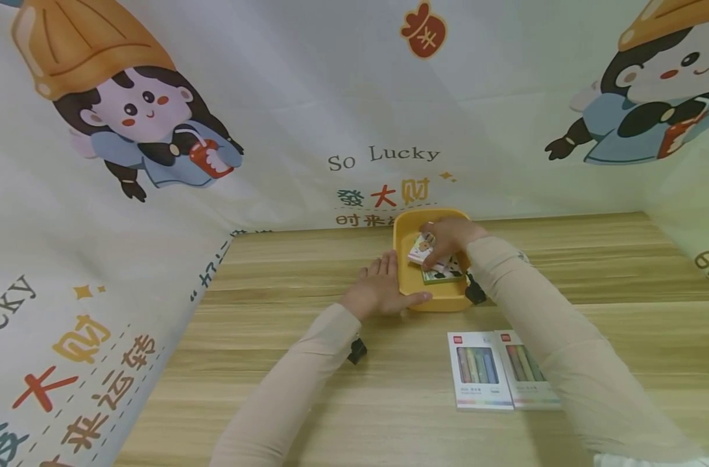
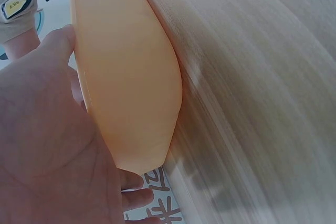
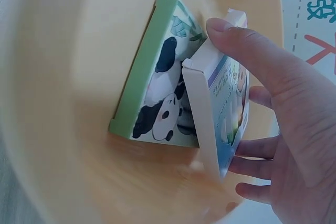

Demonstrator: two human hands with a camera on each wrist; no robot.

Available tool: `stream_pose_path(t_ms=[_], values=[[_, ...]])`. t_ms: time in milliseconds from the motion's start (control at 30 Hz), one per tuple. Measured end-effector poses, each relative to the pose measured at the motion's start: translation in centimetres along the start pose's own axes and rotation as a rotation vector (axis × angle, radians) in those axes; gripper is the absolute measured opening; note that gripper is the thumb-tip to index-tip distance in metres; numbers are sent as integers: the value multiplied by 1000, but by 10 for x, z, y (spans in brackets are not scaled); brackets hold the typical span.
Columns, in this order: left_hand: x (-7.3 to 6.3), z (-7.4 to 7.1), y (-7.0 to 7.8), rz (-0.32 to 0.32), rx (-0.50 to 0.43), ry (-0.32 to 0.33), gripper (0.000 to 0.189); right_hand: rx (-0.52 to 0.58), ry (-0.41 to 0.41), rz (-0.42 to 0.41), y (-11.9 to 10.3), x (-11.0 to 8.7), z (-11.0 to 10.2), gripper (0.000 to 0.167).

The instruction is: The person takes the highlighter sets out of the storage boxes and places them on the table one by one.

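Observation:
A yellow basin (image 1: 409,288) stands at the back of the wooden table, also filling much of the right wrist view. Inside it lies a green-edged box with a panda picture (image 3: 157,93). My right hand (image 3: 294,103) grips a small white and purple box (image 3: 202,114) between thumb and fingers, tilted against the panda box. The left hand (image 1: 380,288) rests against the basin's left side, fingers extended and thumb at the rim; in the left wrist view the palm faces the basin's outer wall (image 2: 126,77).
Two white boxes of coloured sticks, a left one (image 1: 482,370) and a right one (image 1: 520,363) partly under the right sleeve, lie side by side in front of the basin. A printed cloth (image 1: 307,117) hangs behind the table (image 1: 261,324).

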State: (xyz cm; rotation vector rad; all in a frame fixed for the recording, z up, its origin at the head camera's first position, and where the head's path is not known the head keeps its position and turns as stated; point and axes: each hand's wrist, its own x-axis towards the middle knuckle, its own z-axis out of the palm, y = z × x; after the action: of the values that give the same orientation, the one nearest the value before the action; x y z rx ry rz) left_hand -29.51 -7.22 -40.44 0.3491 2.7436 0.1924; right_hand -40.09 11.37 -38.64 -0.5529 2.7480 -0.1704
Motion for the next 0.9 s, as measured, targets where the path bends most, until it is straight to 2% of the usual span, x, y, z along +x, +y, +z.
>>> stream_pose_path(t_ms=[167,633,900], values=[[-2,-2,0,8,-4,1,114,-17,17,-32,-2,-4,-6,95],[-3,-2,1,9,-25,-1,115,6,21,-37,-2,-16,-11,93],[-2,-2,0,10,-27,-2,115,-23,30,-30,-9,-24,-25,94]])
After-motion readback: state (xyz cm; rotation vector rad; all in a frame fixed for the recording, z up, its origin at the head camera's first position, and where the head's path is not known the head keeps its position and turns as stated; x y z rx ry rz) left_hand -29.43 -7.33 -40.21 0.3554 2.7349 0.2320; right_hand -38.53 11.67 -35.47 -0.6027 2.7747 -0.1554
